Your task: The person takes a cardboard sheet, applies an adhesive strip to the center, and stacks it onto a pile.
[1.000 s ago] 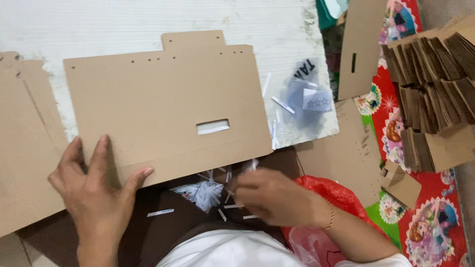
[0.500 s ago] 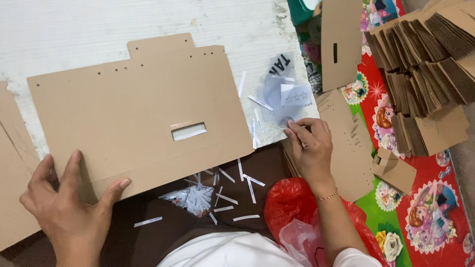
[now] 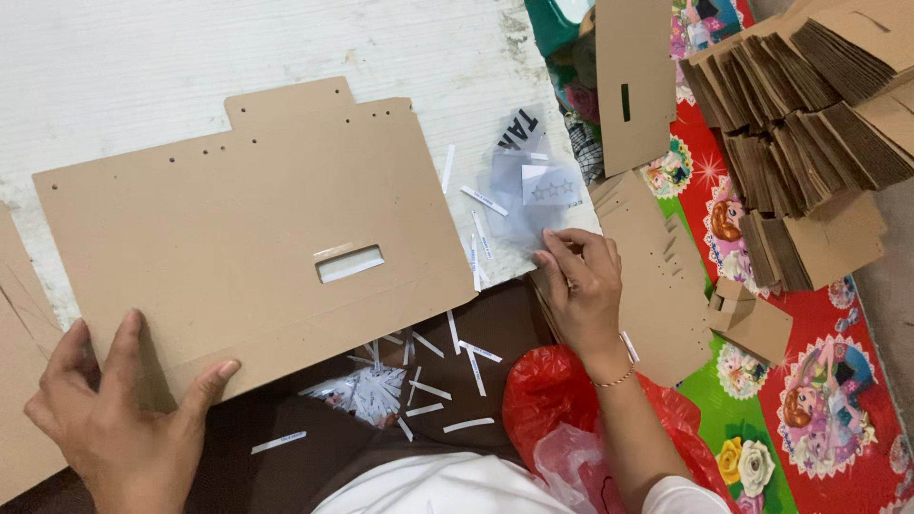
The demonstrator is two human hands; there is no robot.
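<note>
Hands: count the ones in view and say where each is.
2. The left hand presses the lower left corner of the cardboard panel; the right hand touches the clear plastic sheets beside it.

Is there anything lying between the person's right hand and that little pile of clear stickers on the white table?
Nothing visible does. The right hand has its fingertips at the lower edge of the clear stickers, with no object between. Loose white paper strips lie just beside them, and the left hand holds down the cardboard sheet.
</note>
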